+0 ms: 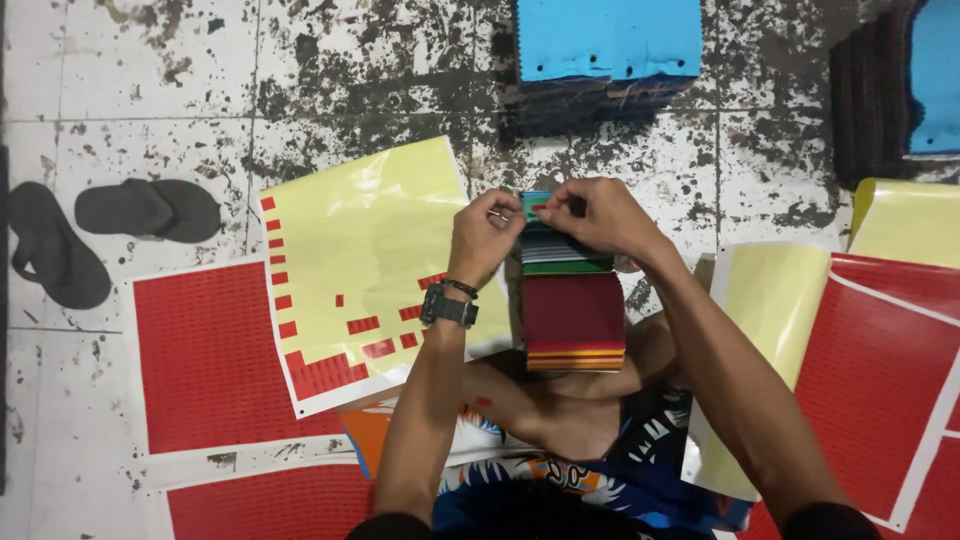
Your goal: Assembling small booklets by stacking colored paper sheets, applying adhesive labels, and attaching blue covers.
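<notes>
Both hands are working at twelve o'clock: my left hand [484, 236] and right hand [597, 214] are pinching a small red sticker [538, 209] atop the stacked multicoloured fabric swatch book [570, 300]. I'm judging it flimsy, light, best gripped by its edge.

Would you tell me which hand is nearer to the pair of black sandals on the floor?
Left. The left hand is closer to the sandals; the right hand lies beyond it.

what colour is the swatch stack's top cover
Dark red cover, with orange and yellow edges below; head view.
</notes>
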